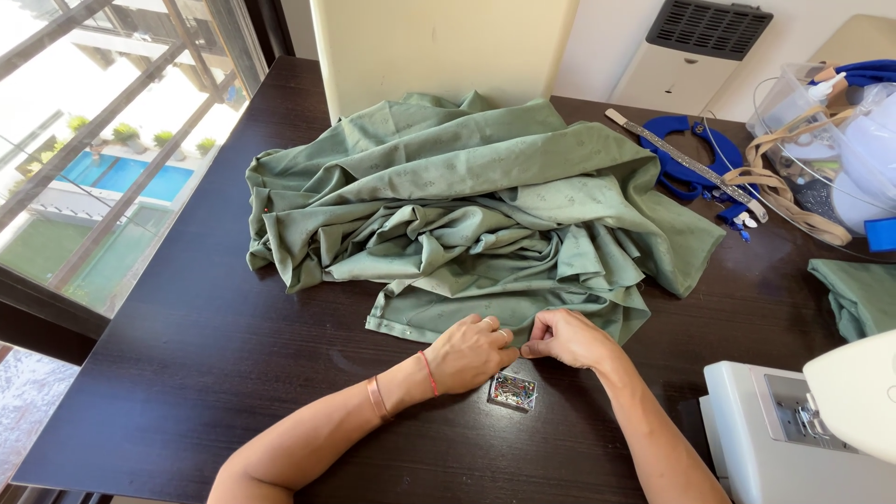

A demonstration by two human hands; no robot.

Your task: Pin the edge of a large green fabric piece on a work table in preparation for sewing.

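Both hands' fingers pinch green fabric (467, 215) hem | left hand (471, 353), right hand (567, 338) | table (205, 373) bare leftward

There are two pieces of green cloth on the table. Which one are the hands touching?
The large crumpled green cloth at the table's centre: the left hand and right hand meet at its near hem. The small green piece lies untouched at the right.

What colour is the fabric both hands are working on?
Sage green fabric with a faint tonal motif, seen clearly in the head view.
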